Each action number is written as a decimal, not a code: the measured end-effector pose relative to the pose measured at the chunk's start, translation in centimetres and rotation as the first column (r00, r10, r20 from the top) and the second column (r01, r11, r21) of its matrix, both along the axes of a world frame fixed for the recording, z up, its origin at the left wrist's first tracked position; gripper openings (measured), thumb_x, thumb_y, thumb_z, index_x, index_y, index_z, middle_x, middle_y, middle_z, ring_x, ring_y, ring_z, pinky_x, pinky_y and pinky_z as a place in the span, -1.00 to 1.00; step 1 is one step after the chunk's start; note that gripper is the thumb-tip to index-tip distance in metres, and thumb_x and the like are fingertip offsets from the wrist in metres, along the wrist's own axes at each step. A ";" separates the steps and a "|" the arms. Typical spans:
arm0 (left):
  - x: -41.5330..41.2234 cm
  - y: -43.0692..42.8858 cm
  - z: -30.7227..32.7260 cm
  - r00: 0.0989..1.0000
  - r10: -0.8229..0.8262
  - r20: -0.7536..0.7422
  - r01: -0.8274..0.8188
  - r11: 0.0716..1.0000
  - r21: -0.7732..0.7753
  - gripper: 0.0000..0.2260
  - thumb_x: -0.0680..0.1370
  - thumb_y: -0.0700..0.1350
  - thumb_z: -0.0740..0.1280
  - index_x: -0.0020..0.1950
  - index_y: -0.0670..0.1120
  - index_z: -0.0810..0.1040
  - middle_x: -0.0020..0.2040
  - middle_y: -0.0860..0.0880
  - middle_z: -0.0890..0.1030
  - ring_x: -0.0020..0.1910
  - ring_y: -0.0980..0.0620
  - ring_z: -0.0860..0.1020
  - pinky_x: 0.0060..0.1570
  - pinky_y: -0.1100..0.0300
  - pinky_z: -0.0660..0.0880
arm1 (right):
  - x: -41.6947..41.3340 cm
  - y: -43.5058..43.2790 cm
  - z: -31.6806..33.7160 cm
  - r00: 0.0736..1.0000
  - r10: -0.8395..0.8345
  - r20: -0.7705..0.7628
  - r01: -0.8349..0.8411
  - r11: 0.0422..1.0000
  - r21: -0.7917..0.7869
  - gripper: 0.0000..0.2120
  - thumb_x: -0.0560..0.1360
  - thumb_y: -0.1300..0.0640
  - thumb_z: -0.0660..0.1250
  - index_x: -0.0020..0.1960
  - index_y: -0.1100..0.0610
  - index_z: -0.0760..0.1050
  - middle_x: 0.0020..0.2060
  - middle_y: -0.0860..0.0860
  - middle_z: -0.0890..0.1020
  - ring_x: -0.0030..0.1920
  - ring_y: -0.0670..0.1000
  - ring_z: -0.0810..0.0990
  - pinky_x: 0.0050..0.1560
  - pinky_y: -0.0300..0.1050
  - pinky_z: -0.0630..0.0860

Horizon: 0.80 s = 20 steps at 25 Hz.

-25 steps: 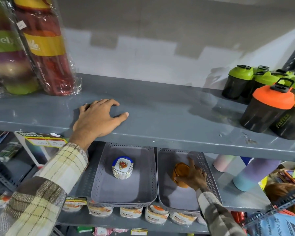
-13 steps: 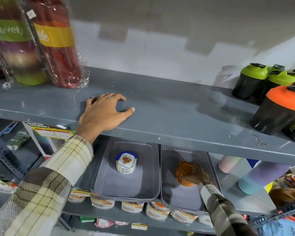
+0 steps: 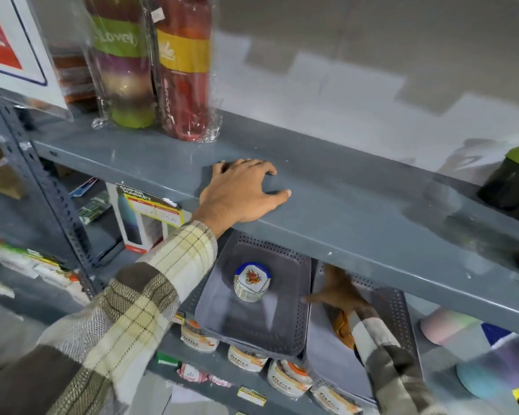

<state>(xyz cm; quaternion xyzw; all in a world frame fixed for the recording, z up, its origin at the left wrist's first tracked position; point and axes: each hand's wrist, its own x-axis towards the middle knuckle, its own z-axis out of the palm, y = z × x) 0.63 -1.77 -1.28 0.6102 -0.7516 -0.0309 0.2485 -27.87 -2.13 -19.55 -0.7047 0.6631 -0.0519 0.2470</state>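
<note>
Grey perforated tray (image 3: 399, 313) under the top shelf (image 3: 357, 211) holds the orange stack (image 3: 340, 327), right beneath the right hand (image 3: 339, 295). Its fingers look spread, not gripping, though it's blurry. Left hand (image 3: 240, 190) lies flat on that shelf, fingers spread, probably for balance while leaning in.

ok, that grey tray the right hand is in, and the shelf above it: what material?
Tray: likely moulded plastic, matte grey, rows of holes along its wall. Shelf: looks like painted steel, glossy grey, sheen on top, chipped spots on its front edge.
</note>
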 end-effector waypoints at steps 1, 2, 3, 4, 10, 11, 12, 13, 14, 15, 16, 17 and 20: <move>0.0 0.0 0.0 1.000 0.000 0.001 0.000 1.000 0.000 -0.45 0.48 0.41 0.18 0.35 0.14 0.46 0.39 0.13 0.48 0.41 0.08 0.36 0.44 -0.15 0.12 | 1.8 -0.9 -0.3 0.993 0.088 0.076 -0.085 0.996 -0.034 0.18 0.14 -0.24 0.69 0.58 0.01 0.17 0.56 0.04 0.31 0.58 0.12 0.24 0.46 -0.13 0.23; 0.0 0.1 0.0 1.000 0.001 0.002 -0.001 1.000 -0.002 -0.46 0.49 0.40 0.18 0.35 0.14 0.46 0.39 0.13 0.48 0.41 0.08 0.36 0.45 -0.15 0.12 | 4.0 -1.6 -0.8 0.986 0.151 0.075 -0.148 0.988 -0.051 0.18 0.14 -0.20 0.70 0.59 0.00 0.17 0.57 0.02 0.29 0.58 0.09 0.23 0.44 -0.19 0.20; 0.0 0.1 0.0 1.000 0.001 0.002 -0.001 1.000 -0.003 -0.46 0.49 0.40 0.18 0.35 0.14 0.46 0.40 0.12 0.48 0.42 0.08 0.35 0.45 -0.16 0.12 | 6.2 -2.0 -1.2 0.974 0.223 0.042 -0.220 0.973 -0.074 0.18 0.16 -0.14 0.71 0.61 0.01 0.15 0.59 0.01 0.29 0.58 0.08 0.23 0.44 -0.18 0.20; 0.0 0.2 0.0 1.000 0.001 0.001 -0.001 1.000 -0.005 -0.46 0.49 0.40 0.18 0.35 0.14 0.45 0.40 0.12 0.48 0.42 0.07 0.35 0.45 -0.16 0.11 | 7.8 -2.7 -2.1 0.962 0.274 -0.014 -0.274 0.958 -0.087 0.19 0.17 -0.11 0.71 0.62 0.00 0.12 0.60 0.01 0.27 0.59 0.09 0.23 0.49 -0.09 0.23; -0.1 0.2 0.2 1.000 -0.004 0.013 0.004 1.000 -0.005 -0.47 0.51 0.37 0.17 0.37 0.12 0.45 0.41 0.13 0.47 0.42 0.09 0.34 0.45 -0.17 0.10 | 13.4 -6.0 -5.5 0.812 0.531 -0.243 -0.523 0.846 0.100 0.33 0.14 -0.04 0.73 0.64 -0.18 -0.08 0.67 0.06 -0.03 0.65 0.22 -0.04 0.48 0.49 0.17; -0.1 0.2 0.2 1.000 -0.004 0.012 0.004 1.000 -0.002 -0.48 0.51 0.37 0.17 0.37 0.12 0.45 0.40 0.14 0.46 0.42 0.09 0.33 0.44 -0.17 0.10 | 13.6 -6.4 -6.0 0.782 0.560 -0.274 -0.540 0.828 0.152 0.30 0.15 -0.03 0.72 0.63 -0.19 -0.05 0.67 0.09 -0.03 0.65 0.25 -0.05 0.48 0.50 0.16; -0.1 0.1 0.1 1.000 -0.003 0.010 0.003 1.000 0.001 -0.48 0.51 0.36 0.17 0.37 0.12 0.45 0.40 0.14 0.46 0.42 0.09 0.33 0.44 -0.18 0.10 | 13.8 -6.6 -6.4 0.772 0.571 -0.281 -0.538 0.821 0.192 0.27 0.14 -0.01 0.71 0.63 -0.19 0.00 0.66 0.10 0.00 0.64 0.28 -0.02 0.47 0.49 0.18; -0.1 0.1 0.1 1.000 -0.002 0.008 0.002 1.000 0.002 -0.48 0.51 0.36 0.17 0.36 0.12 0.45 0.39 0.15 0.46 0.41 0.09 0.33 0.44 -0.18 0.10 | 13.8 -6.9 -7.1 0.772 0.576 -0.269 -0.539 0.818 0.203 0.23 0.12 0.00 0.70 0.61 -0.18 0.06 0.64 0.09 0.08 0.61 0.30 0.05 0.44 0.47 0.25; -0.2 0.1 0.0 1.000 0.001 0.005 -0.001 1.000 0.000 -0.48 0.51 0.36 0.17 0.36 0.12 0.45 0.38 0.16 0.46 0.41 0.09 0.33 0.44 -0.18 0.10 | 13.7 -6.8 -7.3 0.787 0.562 -0.254 -0.529 0.827 0.190 0.19 0.10 0.02 0.68 0.59 -0.18 0.13 0.60 0.07 0.17 0.56 0.32 0.16 0.38 0.44 0.34; -0.2 0.1 0.0 1.000 0.002 0.002 -0.002 1.000 -0.005 -0.49 0.51 0.36 0.17 0.36 0.12 0.45 0.37 0.17 0.47 0.40 0.10 0.33 0.44 -0.18 0.10 | 13.6 -6.8 -7.7 0.795 0.552 -0.250 -0.526 0.834 0.168 0.13 0.11 0.05 0.67 0.55 -0.18 0.20 0.53 0.03 0.26 0.49 0.33 0.26 0.30 0.40 0.44; -0.3 0.0 -0.1 1.000 0.004 0.001 -0.004 1.000 -0.009 -0.49 0.51 0.35 0.17 0.35 0.12 0.45 0.37 0.17 0.47 0.39 0.10 0.34 0.44 -0.18 0.09 | 13.6 -6.5 -7.7 0.801 0.544 -0.249 -0.524 0.839 0.145 0.07 0.13 0.09 0.67 0.52 -0.17 0.24 0.46 0.01 0.32 0.41 0.32 0.34 0.23 0.36 0.51; -0.3 0.0 -0.1 1.000 0.003 -0.001 -0.003 1.000 -0.009 -0.49 0.52 0.35 0.17 0.35 0.12 0.45 0.36 0.18 0.47 0.39 0.10 0.34 0.44 -0.18 0.09 | 13.6 -6.5 -8.0 0.807 0.534 -0.251 -0.523 0.844 0.117 0.03 0.16 0.12 0.67 0.50 -0.17 0.27 0.43 -0.01 0.35 0.37 0.31 0.37 0.17 0.32 0.55; -0.3 0.0 -0.1 1.000 -0.002 0.001 0.002 1.000 -0.012 -0.49 0.52 0.35 0.17 0.36 0.12 0.45 0.36 0.18 0.47 0.39 0.10 0.33 0.45 -0.18 0.08 | 13.3 -6.1 -7.6 0.830 0.506 -0.232 -0.498 0.862 0.096 0.02 0.19 0.13 0.68 0.53 -0.10 0.25 0.49 -0.03 0.33 0.43 0.27 0.32 0.21 0.27 0.54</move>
